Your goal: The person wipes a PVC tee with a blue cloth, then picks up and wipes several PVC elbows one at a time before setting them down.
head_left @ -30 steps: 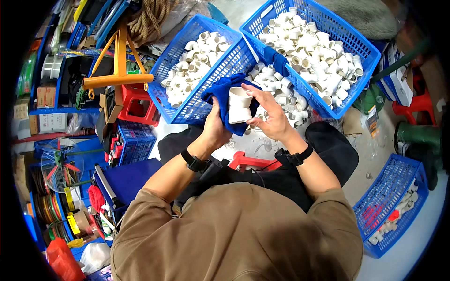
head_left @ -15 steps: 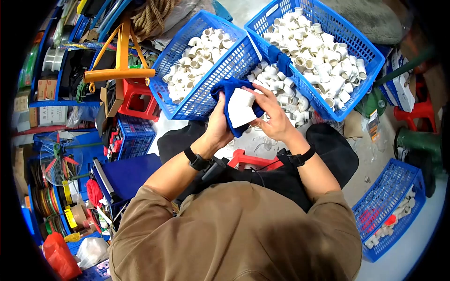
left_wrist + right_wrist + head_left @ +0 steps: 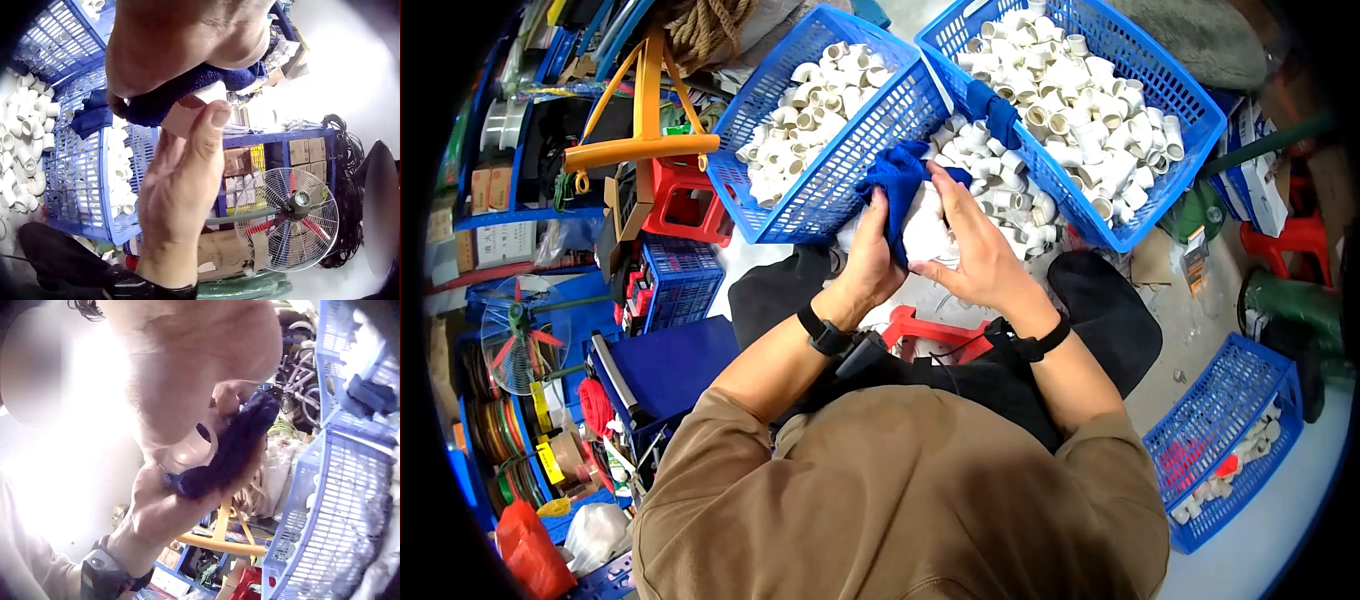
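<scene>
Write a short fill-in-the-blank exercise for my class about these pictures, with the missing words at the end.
1. In the head view, the blue cloth lies between the white pipe fitting and the ____ hand.
2. The large blue baskets holding piled fittings number ____.
3. The fan has ____ blades.

Missing words: left; two; red.

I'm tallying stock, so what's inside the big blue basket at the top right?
The blue basket holds a heap of white pipe fittings. Dark blue cloth hangs over its rim. The top layer covers whatever lies deeper, and the basket's floor is hidden too.
</scene>
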A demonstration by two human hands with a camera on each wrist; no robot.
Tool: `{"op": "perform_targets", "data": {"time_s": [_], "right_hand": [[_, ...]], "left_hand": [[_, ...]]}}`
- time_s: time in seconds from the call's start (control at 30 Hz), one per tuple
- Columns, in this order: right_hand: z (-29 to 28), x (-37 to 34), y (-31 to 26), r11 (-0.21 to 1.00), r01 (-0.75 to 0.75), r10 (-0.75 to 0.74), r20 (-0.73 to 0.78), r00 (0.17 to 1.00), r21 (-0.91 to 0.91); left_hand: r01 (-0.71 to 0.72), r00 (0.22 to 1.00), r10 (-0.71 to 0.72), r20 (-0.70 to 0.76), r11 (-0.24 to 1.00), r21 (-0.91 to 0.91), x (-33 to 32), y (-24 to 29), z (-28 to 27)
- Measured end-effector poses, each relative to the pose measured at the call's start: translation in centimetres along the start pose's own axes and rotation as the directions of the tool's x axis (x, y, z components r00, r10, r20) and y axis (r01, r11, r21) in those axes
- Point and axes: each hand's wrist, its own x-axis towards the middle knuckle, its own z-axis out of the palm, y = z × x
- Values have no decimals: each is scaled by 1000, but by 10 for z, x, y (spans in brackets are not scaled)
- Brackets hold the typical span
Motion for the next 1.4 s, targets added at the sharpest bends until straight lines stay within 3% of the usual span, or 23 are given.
{"op": "perform_targets", "data": {"time_s": [0.03,0.1,0.23,0.4,0.43,0.47,0.5,0.57,0.6,0.63,0.7,0.77,0.83,1.03,1.23,1.3,1.37,1.4], "right_hand": [[-1,0,4,1000,-4,4,0,1000,-2],[-7,2,10,964,-31,46,52,998,-264],[-9,3,16,976,-78,103,117,988,-204],[-6,-1,24,990,-141,142,95,985,-14],[-5,0,22,939,-220,202,92,975,264],[-5,2,21,809,-277,259,107,960,519],[-5,3,22,809,-273,253,111,961,520],[-4,1,26,820,-220,210,81,974,528],[-4,2,29,896,-121,121,27,992,427],[-7,4,27,896,-120,120,28,992,428],[-18,8,24,997,24,-25,13,1000,71],[-28,13,18,997,43,-47,69,996,58],[-34,14,14,988,64,-48,116,992,-141],[-41,9,16,994,-1,8,64,998,-111],[-27,10,21,971,150,-149,21,989,-185],[-30,13,20,963,171,-166,40,985,-210],[-32,12,19,953,190,-181,60,982,-236],[-33,10,18,968,128,-113,78,991,-214]], "left_hand": [[-17,998,18,56,1000,-12,2,4,1],[-34,998,30,52,996,82,7,9,6],[-133,991,124,55,972,195,9,8,11],[-83,995,92,-26,968,238,5,11,14],[-48,997,64,-53,966,253,5,11,15],[-64,994,85,-68,962,266,7,7,15],[-70,993,91,-70,962,266,8,5,15],[-34,997,40,-71,995,93,8,6,19],[11,997,-8,-80,999,36,7,8,19],[9,997,-6,-82,999,36,8,7,17],[-31,997,28,-74,999,-40,12,7,10],[-32,998,29,-61,998,-50,10,10,5],[-4,1000,9,23,983,-186,7,14,0],[-31,997,47,58,968,-251,-2,24,3],[50,994,-45,96,997,-57,-1,9,6],[124,988,-131,86,989,83,1,7,9],[156,985,-162,66,984,91,-1,11,14],[155,985,-162,68,984,92,0,10,13]]}}
